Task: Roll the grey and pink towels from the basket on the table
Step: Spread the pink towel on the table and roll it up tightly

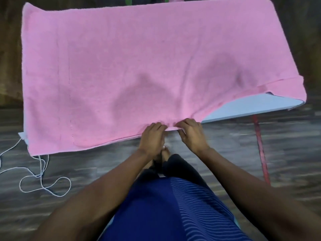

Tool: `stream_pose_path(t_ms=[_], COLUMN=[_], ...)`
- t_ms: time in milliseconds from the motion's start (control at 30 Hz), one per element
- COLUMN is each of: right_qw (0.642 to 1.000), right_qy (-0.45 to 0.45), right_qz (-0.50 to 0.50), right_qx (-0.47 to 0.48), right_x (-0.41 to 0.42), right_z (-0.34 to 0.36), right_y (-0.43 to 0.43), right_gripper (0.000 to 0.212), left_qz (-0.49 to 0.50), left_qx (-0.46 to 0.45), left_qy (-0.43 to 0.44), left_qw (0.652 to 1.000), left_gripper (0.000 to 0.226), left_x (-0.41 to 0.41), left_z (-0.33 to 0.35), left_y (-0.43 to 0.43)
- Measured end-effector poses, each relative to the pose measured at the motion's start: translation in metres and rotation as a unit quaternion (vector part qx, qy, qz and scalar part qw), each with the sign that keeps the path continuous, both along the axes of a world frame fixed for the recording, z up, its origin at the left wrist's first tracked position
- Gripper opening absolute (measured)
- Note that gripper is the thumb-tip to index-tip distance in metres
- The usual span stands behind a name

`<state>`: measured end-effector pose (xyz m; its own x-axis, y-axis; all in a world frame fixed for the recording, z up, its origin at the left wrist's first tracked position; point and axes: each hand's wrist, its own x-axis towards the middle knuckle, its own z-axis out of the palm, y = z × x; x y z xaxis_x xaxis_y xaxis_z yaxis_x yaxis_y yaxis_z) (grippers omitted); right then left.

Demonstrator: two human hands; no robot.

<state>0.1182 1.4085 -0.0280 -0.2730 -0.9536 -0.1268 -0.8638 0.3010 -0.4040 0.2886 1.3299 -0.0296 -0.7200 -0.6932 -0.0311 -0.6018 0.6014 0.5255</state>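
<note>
Item: pink towel [121,66], plain terry, softly creased, spread flat over most of the bench [243,110], whose pale corner shows at 4 o'clock. I log the left hand [152,138] and right hand [192,134] side by side at the towel's 6 o'clock, fingers curled, each pinching the near hem.

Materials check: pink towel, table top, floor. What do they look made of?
Pink towel: probably cotton terry, matte and fuzzy; it dents and wrinkles softly.
Table top: smooth, pale blue-white board with a thin flat edge. Maybe laminate or plastic, but the look leaves it open.
Floor: grey-brown wood-grain planks with a slight sheen, either real wood or printed vinyl.
</note>
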Motion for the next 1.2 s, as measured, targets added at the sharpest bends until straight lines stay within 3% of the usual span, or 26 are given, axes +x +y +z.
stream_pose_path(t_ms=[167, 367, 433, 533, 700, 800, 933, 1033, 1200], right_qw=[0.998, 0.997, 0.996, 0.996, 0.985, 0.984, 0.987, 0.996, 0.999], right_qy=[0.05, 0.07, 0.048, -0.043, -0.101, -0.125, -0.041, 0.024, 0.028], right_qz=[-0.024, 0.015, 0.068, 0.075, 0.139, 0.128, 0.158, 0.081, 0.007], right_qx=[0.027, -0.003, -0.013, -0.011, 0.003, -0.015, -0.005, 0.025, 0.017], right_x=[-0.053, -0.14, -0.155, -0.166, -0.179, -0.188, -0.217, -0.262, -0.333], right_z=[-0.005, 0.001, 0.002, 0.004, 0.007, 0.01, 0.0, -0.009, -0.012], right_y=[0.0, 0.007, 0.013, 0.023, 0.044, 0.051, 0.062, 0.066, 0.085], right_gripper=[0.032, 0.021, 0.022, 0.027, 0.031, 0.02, 0.024, 0.04, 0.043], left_qz=[0.001, 0.102, 0.172, 0.251, 0.115, 0.114, 0.12, 0.123, 0.128], left_qx=[-0.004, 0.008, 0.013, -0.057, -0.069, -0.049, -0.035, -0.052, -0.068], left_qy=[0.023, 0.02, -0.013, -0.09, -0.05, -0.032, -0.016, -0.021, -0.02], left_qw=[1.0, 0.995, 0.985, 0.962, 0.99, 0.992, 0.992, 0.991, 0.989], left_gripper=[0.031, 0.025, 0.028, 0.039, 0.055, 0.039, 0.031, 0.029, 0.024], left_x=[0.021, 0.013, -0.002, -0.04, -0.154, -0.195, -0.201, -0.195, -0.188], left_z=[0.003, -0.002, -0.006, -0.007, 0.002, 0.0, 0.005, 0.01, 0.014], left_y=[0.011, 0.019, 0.022, 0.042, 0.083, 0.095, 0.106, 0.109, 0.106])
